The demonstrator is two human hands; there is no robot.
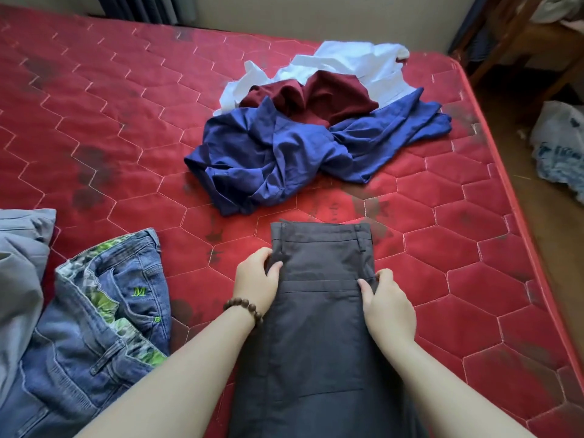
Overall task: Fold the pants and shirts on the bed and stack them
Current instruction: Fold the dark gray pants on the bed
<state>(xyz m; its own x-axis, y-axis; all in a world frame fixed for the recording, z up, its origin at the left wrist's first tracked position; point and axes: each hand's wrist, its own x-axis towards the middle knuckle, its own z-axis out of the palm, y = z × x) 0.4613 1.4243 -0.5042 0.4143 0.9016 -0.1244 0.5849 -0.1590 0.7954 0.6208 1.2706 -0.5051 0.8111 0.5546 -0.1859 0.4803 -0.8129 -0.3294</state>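
Dark grey pants [319, 311] lie lengthwise on the red mattress [110, 128], folded in half, waistband pointing away from me. My left hand [256, 281], a bead bracelet on its wrist, grips the left edge of the pants just below the waistband. My right hand [387, 306] grips the right edge at about the same height. Blue jeans [101, 327] with a green patterned lining lie crumpled at the near left. Farther back sits a loose heap: a blue shirt [268, 156], a maroon shirt [319, 96] and a white shirt [357, 63].
A grey garment [19, 260] lies at the left edge beside the jeans. The mattress's right edge [518, 197] drops to a wooden floor with a white plastic bag [559, 143]. Wooden furniture [518, 36] stands at the back right.
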